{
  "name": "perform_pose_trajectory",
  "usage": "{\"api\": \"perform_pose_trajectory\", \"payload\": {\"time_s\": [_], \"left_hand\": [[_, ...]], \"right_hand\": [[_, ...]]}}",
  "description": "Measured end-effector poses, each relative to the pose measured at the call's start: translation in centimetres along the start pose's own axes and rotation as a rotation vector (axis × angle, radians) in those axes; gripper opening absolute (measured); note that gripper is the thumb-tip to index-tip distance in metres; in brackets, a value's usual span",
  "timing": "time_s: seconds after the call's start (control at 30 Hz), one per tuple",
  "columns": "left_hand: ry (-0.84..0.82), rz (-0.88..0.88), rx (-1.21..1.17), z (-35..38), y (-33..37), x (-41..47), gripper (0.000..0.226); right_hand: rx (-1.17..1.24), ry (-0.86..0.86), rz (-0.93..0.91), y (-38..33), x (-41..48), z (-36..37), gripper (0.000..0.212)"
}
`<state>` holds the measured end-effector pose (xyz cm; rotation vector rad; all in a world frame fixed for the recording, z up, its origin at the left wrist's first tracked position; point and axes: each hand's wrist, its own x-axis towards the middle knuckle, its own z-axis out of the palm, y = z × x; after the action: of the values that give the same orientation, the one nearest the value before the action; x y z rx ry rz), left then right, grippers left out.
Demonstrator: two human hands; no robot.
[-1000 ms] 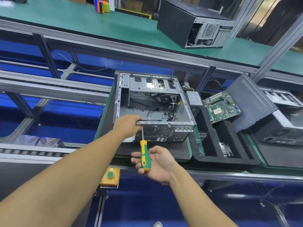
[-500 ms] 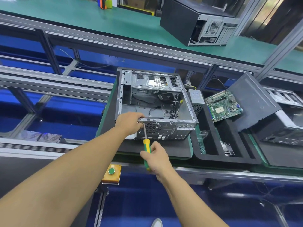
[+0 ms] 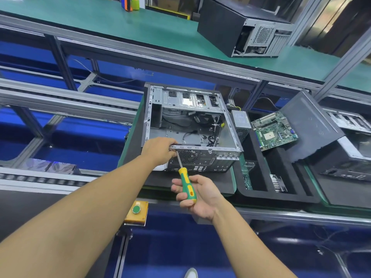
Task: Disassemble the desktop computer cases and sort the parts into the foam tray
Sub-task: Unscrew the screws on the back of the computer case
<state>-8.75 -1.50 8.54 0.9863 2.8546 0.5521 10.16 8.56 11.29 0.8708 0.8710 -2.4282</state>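
An open grey computer case (image 3: 192, 125) lies on its side on a black mat, with loose cables inside. My left hand (image 3: 159, 150) grips the near left corner of its rear panel. My right hand (image 3: 197, 194) holds a yellow-and-green screwdriver (image 3: 186, 182), palm up, with the shaft angled up-left to the rear panel beside my left fingers. The tip is hidden there. To the right sits the black foam tray (image 3: 277, 195), holding a green motherboard (image 3: 274, 130), a grey power supply (image 3: 241, 122) and small parts.
A black side panel (image 3: 313, 125) leans over the tray's right end, with another stripped case (image 3: 349, 155) behind it. A closed black case (image 3: 243, 27) stands on the green upper bench. A yellow box with a green button (image 3: 136, 212) hangs at the near rail.
My right hand has rolled from knuckles-up half a second ago to palm-up around the screwdriver handle. The left hand stays on the case corner. The view has shifted slightly.
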Motion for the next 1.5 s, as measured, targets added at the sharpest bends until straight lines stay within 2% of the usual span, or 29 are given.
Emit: {"api": "perform_pose_trajectory", "payload": {"time_s": [0.07, 0.13, 0.2, 0.27, 0.3, 0.33, 0.37, 0.47, 0.53, 0.63, 0.7, 0.77, 0.83, 0.9, 1.0, 1.03, 1.07, 1.1, 1.13, 1.23, 1.3, 1.4, 1.5], "left_hand": [[-0.001, 0.002, 0.001, 0.0, 0.0, 0.0, 0.027], [-0.002, 0.001, 0.002, 0.0, 0.0, -0.1, 0.028], [0.003, 0.003, 0.007, 0.0, 0.1, -0.1, 0.029], [0.008, 0.006, 0.011, 0.0, 0.1, -0.1, 0.029], [0.008, 0.007, 0.007, 0.0, 0.1, -0.1, 0.029], [0.007, 0.009, 0.004, 0.0, 0.1, -0.1, 0.029], [0.006, 0.012, 0.003, 0.0, 0.1, -0.1, 0.030], [0.004, 0.014, 0.001, 0.0, 0.0, -0.2, 0.031], [0.000, 0.012, -0.001, -0.1, -0.1, -0.1, 0.031], [-0.001, 0.005, -0.002, -0.1, 0.0, -0.1, 0.032], [0.000, 0.001, -0.013, -0.1, 0.0, -0.1, 0.034], [0.003, -0.001, -0.009, -0.1, 0.0, -0.2, 0.035], [0.001, -0.001, -0.005, -0.2, 0.1, -0.2, 0.034], [-0.002, -0.003, -0.006, -0.1, 0.1, -0.2, 0.032], [0.009, -0.005, 0.002, -0.1, 0.2, -0.3, 0.032], [0.011, -0.002, 0.001, -0.1, 0.3, -0.3, 0.032], [0.010, 0.000, 0.000, -0.1, 0.3, -0.3, 0.033], [0.007, 0.001, -0.001, -0.1, 0.2, -0.3, 0.033], [0.003, -0.001, -0.001, -0.1, 0.2, -0.3, 0.032], [-0.003, -0.013, -0.004, -0.2, 0.2, -0.3, 0.032], [-0.003, -0.011, 0.001, -0.2, 0.2, -0.3, 0.031], [-0.001, -0.004, 0.008, -0.2, 0.1, -0.4, 0.031], [0.004, 0.010, 0.011, -0.1, 0.1, -0.3, 0.031]], "right_hand": [[-0.051, 0.067, -0.036, 0.3, -0.1, 0.1, 0.031], [-0.243, 0.244, -0.155, 1.0, 0.1, 0.5, 0.027], [-0.725, 0.527, -0.361, 1.8, 0.3, 1.4, 0.018], [-1.237, 0.794, -0.525, 2.4, 0.7, 2.1, 0.020], [-1.373, 0.863, -0.571, 2.7, 0.8, 2.5, 0.022], [-1.411, 0.871, -0.591, 3.0, 0.9, 2.5, 0.023], [-1.348, 0.823, -0.588, 3.2, 1.2, 2.2, 0.023], [-0.735, 0.544, -0.403, 2.8, 1.3, 1.9, 0.022], [-0.440, 0.394, -0.226, 1.9, 1.0, 1.6, 0.030], [-0.244, 0.156, -0.063, 0.8, 0.4, 0.4, 0.049], [-0.178, 0.066, -0.029, 0.7, 0.0, -0.5, 0.047], [-0.157, 0.047, -0.061, 1.0, -0.2, -0.9, 0.039], [-0.262, 0.145, -0.167, 1.5, 0.0, -0.9, 0.030], [-0.589, 0.386, -0.358, 2.3, 0.2, -0.2, 0.017], [-1.276, 0.830, -0.611, 3.9, 0.8, 0.7, 0.024], [-1.409, 0.934, -0.651, 4.5, 0.9, 1.0, 0.027], [-1.441, 0.970, -0.671, 4.8, 1.0, 1.1, 0.027], [-1.376, 0.934, -0.649, 4.8, 1.3, 0.8, 0.027], [-1.196, 0.844, -0.595, 4.6, 1.5, 0.6, 0.025], [-0.494, 0.499, -0.377, 3.6, 1.3, 0.4, 0.023], [-0.222, 0.331, -0.268, 2.7, 0.8, -0.1, 0.036], [-0.079, 0.176, -0.195, 2.1, 0.3, -0.6, 0.043], [-0.057, 0.194, -0.235, 2.5, 0.2, -0.5, 0.036]]}}
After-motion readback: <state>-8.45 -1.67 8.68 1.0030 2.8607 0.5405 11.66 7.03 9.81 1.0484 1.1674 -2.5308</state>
